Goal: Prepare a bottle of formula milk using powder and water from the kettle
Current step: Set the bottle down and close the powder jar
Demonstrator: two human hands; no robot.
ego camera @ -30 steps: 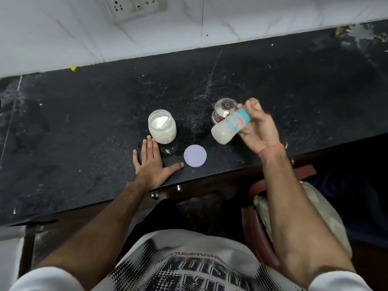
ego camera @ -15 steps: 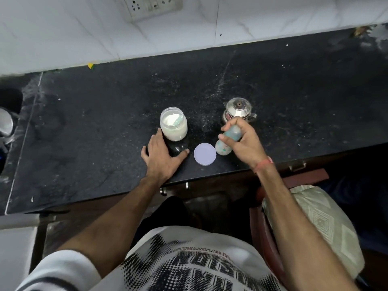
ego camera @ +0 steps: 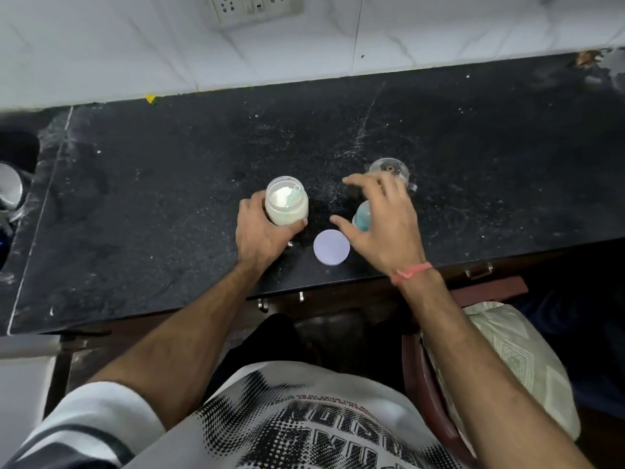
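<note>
Two hands: left (ego camera: 262,231) gripping powder jar (ego camera: 286,206), right (ego camera: 382,221) spread, half-hiding bottle (ego camera: 362,218) and kettle (ego camera: 389,169).

Left hand (ego camera: 260,233) around the powder jar (ego camera: 286,206), right hand (ego camera: 382,221) spread above the upright bottle (ego camera: 362,220).
</note>
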